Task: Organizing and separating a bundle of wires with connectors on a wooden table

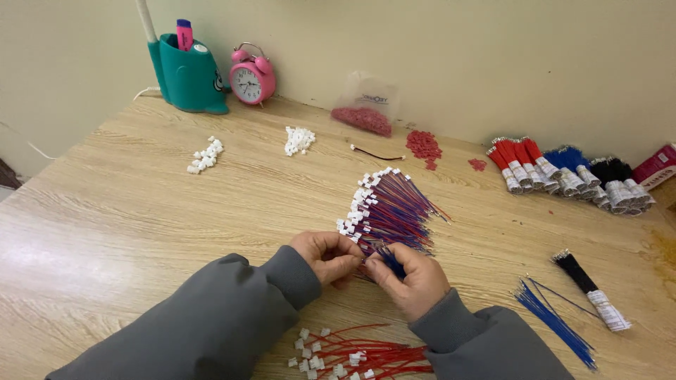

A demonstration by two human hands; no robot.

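Observation:
My left hand [327,255] and my right hand [412,276] meet at the middle of the wooden table [127,211], fingertips pinched together. Between them I hold a thin blue wire [389,262], with the right hand gripping its bundle end; a small white connector at the left fingertips is mostly hidden. Just beyond my hands lies a fanned pile of red-and-blue wires with white connectors [386,206]. Close to my body lies a heap of red wires with white connectors [352,353].
Loose blue wires [556,320] and a black wire bundle [588,288] lie right. Bundled red, blue and black wires [570,172] line the far right. White connector piles [205,155] [298,139], red pieces [424,146], a bag [366,105], pink clock [251,76], teal holder [186,74] behind.

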